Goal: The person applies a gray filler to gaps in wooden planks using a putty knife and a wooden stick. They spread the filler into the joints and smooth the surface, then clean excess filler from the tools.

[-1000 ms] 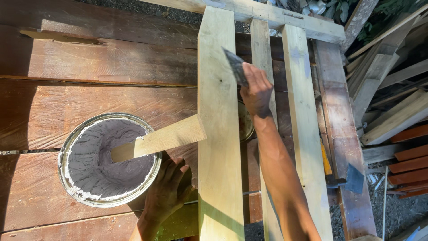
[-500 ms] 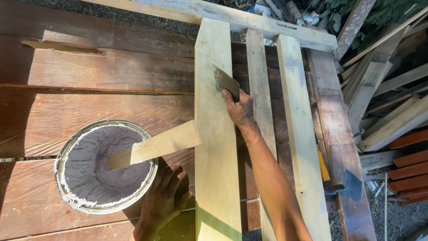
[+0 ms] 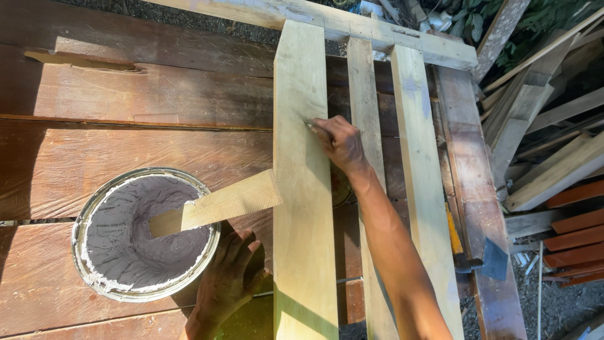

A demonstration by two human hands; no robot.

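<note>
Right hand [image 3: 340, 141] pressing a small blade, fingers clamped on it (mostly hidden), against the right edge of the widest of 3 pale slats [image 3: 302, 189], long axis near to far. Left hand [image 3: 226, 283] flat on the bench [image 3: 126, 107], fingers apart, beside the putty can [image 3: 145, 234].

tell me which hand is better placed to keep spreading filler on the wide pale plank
The right hand: it already rests on the wide pale plank, seemingly pinching a small tool that is mostly hidden. The left hand lies flat on the table beside the filler can, holding nothing.
</note>
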